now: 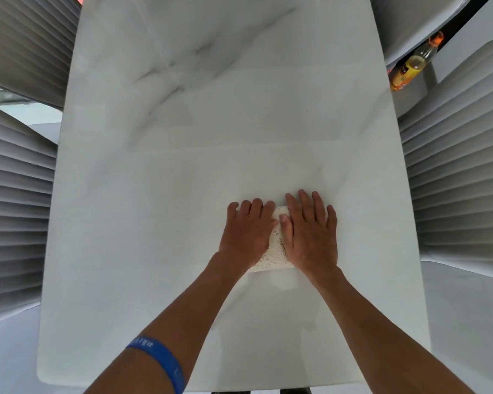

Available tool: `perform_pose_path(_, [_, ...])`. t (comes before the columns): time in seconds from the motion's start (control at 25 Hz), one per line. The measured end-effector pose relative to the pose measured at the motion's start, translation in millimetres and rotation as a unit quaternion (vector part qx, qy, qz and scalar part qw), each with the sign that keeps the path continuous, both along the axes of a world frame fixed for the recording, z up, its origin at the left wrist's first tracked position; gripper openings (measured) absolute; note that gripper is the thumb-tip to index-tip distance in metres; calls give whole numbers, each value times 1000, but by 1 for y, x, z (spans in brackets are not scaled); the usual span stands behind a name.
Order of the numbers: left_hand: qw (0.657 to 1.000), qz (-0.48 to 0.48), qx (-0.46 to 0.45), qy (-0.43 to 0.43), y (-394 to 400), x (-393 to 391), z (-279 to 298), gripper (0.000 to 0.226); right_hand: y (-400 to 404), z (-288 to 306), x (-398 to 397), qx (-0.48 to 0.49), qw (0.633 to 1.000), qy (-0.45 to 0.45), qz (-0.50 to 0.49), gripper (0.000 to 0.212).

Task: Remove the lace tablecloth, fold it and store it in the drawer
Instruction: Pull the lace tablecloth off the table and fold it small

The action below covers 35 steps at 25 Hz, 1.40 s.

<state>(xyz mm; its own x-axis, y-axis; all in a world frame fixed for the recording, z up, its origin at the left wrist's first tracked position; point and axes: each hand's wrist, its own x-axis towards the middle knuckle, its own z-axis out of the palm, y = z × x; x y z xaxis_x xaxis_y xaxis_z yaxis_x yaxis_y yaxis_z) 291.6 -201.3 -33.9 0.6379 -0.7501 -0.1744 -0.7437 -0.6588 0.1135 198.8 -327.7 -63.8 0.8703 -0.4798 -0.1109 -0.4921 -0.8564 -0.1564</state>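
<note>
The lace tablecloth [276,245] is folded into a small cream packet lying on the white marble table [160,223], right of centre. My left hand [246,231] lies flat on its left part, fingers spread and pointing away from me. My right hand [310,231] lies flat on its right part, thumb touching the lace. Only a narrow strip of lace shows between the hands and at the near edge. No drawer is in view.
Grey ribbed chairs [15,200] stand along both long sides of the table. A yellow drink bottle [410,66] lies on a shelf at the upper right. My left forearm wears a blue wristband [160,359].
</note>
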Motion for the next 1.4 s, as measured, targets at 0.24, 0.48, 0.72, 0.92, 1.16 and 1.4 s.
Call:
perform_pose_path(0.24, [993, -23, 38, 106, -1, 17, 22, 47, -5, 37, -21, 134, 986, -89, -43, 53])
perform_pose_path(0.48, [973, 152, -34, 171, 28, -32, 12, 39, 70, 56, -92, 447, 780, -101, -426, 43])
perform_pose_path(0.72, [793, 372, -163, 453, 47, -86, 43, 37, 60, 85, -85, 664, 592, -117, -442, 44])
perform_pose_path(0.92, [549, 426, -426, 579, 78, -117, 109, 41, 56, 135, -98, 764, 541, -148, -317, 59])
perform_pose_path(1.16, [614, 363, -535, 452, 124, -146, 197, 50, 67, 227, -87, 454, 884, -111, -23, 94])
perform_pose_path(1.4, [752, 318, -543, 196, 210, -226, 248, 57, 145, 293, -77, 0, 819, -217, 531, 80])
